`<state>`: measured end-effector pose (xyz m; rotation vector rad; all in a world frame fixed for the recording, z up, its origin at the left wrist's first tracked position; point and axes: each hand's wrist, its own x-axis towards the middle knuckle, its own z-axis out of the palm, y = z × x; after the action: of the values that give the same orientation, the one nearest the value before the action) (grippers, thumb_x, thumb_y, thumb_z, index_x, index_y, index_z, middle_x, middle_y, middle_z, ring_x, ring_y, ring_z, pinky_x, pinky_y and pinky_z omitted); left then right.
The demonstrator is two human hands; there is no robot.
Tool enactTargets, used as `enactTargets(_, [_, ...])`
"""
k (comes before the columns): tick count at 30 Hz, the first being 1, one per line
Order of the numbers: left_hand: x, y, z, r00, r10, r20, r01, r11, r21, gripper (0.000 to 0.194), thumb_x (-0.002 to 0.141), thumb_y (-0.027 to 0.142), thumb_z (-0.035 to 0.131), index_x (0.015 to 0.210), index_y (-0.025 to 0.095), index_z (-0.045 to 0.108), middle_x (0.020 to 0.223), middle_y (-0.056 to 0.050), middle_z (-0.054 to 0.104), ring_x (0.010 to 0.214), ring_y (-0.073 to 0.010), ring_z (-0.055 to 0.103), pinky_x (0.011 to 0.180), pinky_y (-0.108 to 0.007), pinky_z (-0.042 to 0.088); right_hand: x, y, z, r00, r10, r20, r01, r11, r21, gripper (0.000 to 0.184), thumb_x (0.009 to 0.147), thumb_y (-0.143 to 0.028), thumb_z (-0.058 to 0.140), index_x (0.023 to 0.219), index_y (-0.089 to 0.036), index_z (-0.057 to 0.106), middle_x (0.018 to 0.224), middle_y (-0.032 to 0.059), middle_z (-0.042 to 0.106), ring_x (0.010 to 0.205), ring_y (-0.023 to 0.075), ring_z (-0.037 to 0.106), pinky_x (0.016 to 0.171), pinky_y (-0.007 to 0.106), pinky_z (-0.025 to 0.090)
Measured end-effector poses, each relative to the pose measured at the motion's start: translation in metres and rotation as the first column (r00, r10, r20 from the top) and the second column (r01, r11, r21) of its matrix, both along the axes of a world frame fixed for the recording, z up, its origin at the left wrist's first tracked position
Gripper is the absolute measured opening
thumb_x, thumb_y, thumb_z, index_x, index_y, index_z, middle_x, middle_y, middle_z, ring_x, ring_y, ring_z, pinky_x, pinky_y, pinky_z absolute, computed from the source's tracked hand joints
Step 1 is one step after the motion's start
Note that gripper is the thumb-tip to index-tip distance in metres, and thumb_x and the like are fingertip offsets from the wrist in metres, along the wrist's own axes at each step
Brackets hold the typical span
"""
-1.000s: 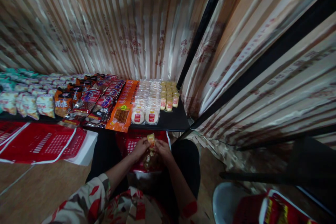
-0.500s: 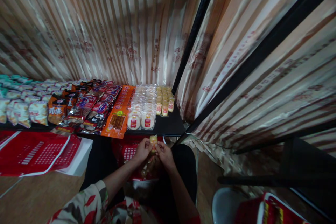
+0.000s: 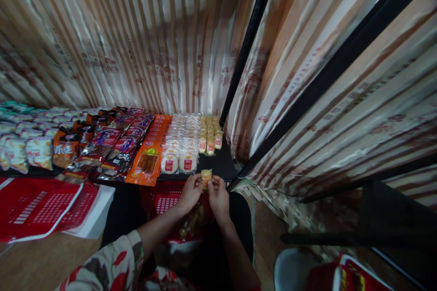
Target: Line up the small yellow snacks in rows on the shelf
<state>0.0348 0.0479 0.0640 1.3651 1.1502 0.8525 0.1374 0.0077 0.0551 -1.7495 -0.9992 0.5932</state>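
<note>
My left hand (image 3: 191,193) and my right hand (image 3: 218,195) pinch one small yellow snack packet (image 3: 206,175) between their fingertips, just above the front edge of the black shelf (image 3: 221,166). Below my hands a red basket (image 3: 167,200) rests on my lap and holds more small packets. On the shelf right ahead lie a row of small yellow packets (image 3: 210,134), round white cakes (image 3: 179,161) in clear wrap and an orange packet (image 3: 148,163).
Dark and red snack bags (image 3: 112,141) and pale bags (image 3: 34,152) fill the shelf to the left. Red baskets (image 3: 41,204) lie flat at lower left. A striped curtain and a black post (image 3: 246,50) stand behind. A white stool (image 3: 290,268) sits at lower right.
Both hands have lifted the yellow packet up and forward from the lap basket towards the shelf edge. The view has tilted, so the shelf sits lower in the frame.
</note>
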Motion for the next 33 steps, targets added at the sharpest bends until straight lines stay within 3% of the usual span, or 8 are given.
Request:
enactTargets(5, [0.016,0.01,0.015,0.997,0.009,0.077,-0.007,1.0,-0.026,0.024,0.078,0.021,0.051,0.101,0.015,0.052,0.096,-0.007,0.058,0.078,-0.0128,0.058,0.065,-0.024,0.05,0.009,0.01,0.009,0.992,-0.056,0.113,0.055,0.998,0.011,0.036,0.081,-0.047,0.04,0.099,-0.016,0.049,0.085,0.0101,0.065,0.071,0.0211,0.063,0.066,0.036,0.051])
enactTargets(9, [0.027,0.019,0.021,0.998,-0.014,0.057,0.013,1.0,0.016,0.019,0.078,0.019,0.049,0.096,0.015,0.054,0.1,-0.008,0.06,0.085,-0.0141,0.059,0.076,-0.027,0.05,0.016,0.02,0.007,0.996,-0.024,0.087,0.018,0.998,0.066,0.035,0.081,-0.043,0.043,0.102,-0.016,0.049,0.086,0.0087,0.062,0.071,0.0191,0.062,0.068,0.035,0.052])
enactTargets(16, [0.043,0.032,0.017,1.0,-0.018,0.008,0.017,0.998,0.067,0.02,0.078,0.014,0.046,0.095,0.016,0.056,0.095,-0.005,0.061,0.084,-0.0135,0.06,0.082,-0.028,0.048,0.024,0.034,0.003,0.982,-0.082,0.172,0.061,0.99,0.126,0.034,0.078,-0.032,0.048,0.106,-0.015,0.049,0.098,0.0105,0.053,0.066,0.0146,0.058,0.059,0.03,0.053])
enactTargets(24, [0.059,0.045,0.016,0.998,-0.031,-0.052,0.035,0.997,0.068,0.022,0.08,0.018,0.046,0.099,0.016,0.058,0.097,-0.006,0.063,0.09,-0.0152,0.059,0.087,-0.028,0.044,0.037,0.049,-0.001,0.941,-0.126,0.313,0.087,0.987,0.136,0.036,0.079,-0.028,0.045,0.112,-0.014,0.048,0.099,0.0113,0.052,0.066,0.0159,0.056,0.065,0.032,0.051])
enactTargets(33, [0.076,0.061,0.015,0.996,-0.079,-0.048,0.081,0.996,0.03,0.031,0.081,0.02,0.045,0.109,0.017,0.058,0.113,-0.006,0.062,0.103,-0.0171,0.057,0.096,-0.029,0.039,0.051,0.074,-0.008,0.95,-0.189,0.25,0.154,0.976,0.153,0.04,0.081,-0.033,0.04,0.113,-0.011,0.049,0.102,0.0142,0.051,0.066,0.0155,0.055,0.064,0.032,0.049])
